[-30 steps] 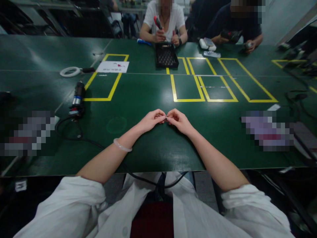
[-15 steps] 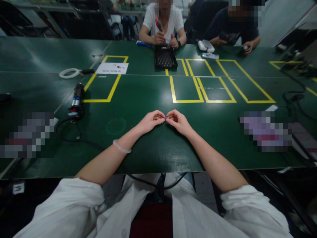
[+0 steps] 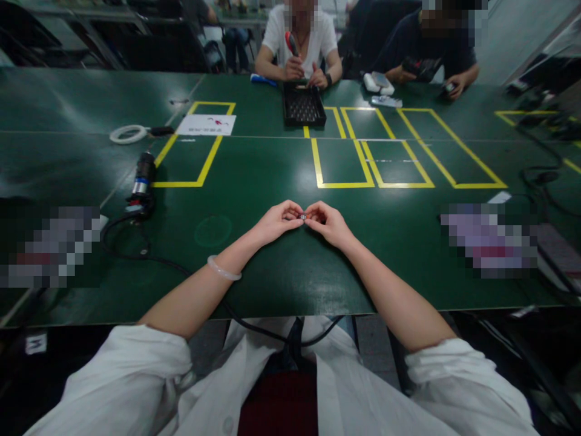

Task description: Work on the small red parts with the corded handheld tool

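My left hand (image 3: 284,218) and my right hand (image 3: 324,221) meet fingertip to fingertip just over the green table (image 3: 290,278). Between their pinched fingers is a tiny silvery metal piece (image 3: 303,217), too small to name. Both thumbs and forefingers are closed on it from either side. Most of the piece is covered by the fingertips. A pale bangle (image 3: 224,269) circles my left wrist.
A dark cylindrical device (image 3: 143,175) with a black cable stands to the left. Beyond are a white sheet (image 3: 206,125), a white ring (image 3: 128,134), yellow tape outlines (image 3: 345,185) and a black tray (image 3: 303,121). Two people sit opposite, one holding a red-headed tool (image 3: 291,43).
The small metal piece shows more plainly between my fingertips than before. My hands have stayed in nearly the same place.
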Motion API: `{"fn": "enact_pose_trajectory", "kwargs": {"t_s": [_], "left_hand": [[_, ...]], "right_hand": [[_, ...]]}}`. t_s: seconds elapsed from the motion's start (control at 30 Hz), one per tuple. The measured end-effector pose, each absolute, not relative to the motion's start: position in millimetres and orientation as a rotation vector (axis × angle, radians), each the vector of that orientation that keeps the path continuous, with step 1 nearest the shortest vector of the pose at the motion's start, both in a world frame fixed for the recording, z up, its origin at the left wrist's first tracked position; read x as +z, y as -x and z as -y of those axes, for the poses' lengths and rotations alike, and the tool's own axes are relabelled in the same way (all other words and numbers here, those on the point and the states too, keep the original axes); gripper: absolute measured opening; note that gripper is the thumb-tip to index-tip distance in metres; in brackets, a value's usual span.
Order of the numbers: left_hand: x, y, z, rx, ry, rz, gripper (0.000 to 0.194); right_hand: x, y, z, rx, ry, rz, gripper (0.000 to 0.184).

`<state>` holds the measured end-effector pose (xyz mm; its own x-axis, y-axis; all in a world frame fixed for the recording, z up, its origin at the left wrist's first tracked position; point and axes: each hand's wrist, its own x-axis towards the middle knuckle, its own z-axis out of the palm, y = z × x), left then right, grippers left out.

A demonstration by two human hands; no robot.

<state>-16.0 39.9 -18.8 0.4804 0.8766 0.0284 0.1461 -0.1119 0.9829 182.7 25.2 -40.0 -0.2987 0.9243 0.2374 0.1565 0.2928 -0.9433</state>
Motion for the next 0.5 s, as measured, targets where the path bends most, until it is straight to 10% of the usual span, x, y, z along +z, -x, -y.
{"fn": "enact_pose_trajectory", "kwargs": {"t_s": [0.5], "left_hand": [[-22.7,17.0,-40.6,0.803,-1.575,-0.898,0.037]], "right_hand": [[-39.8,-182.8,-24.5,1.027,0.991,1.711,0.021]]}}
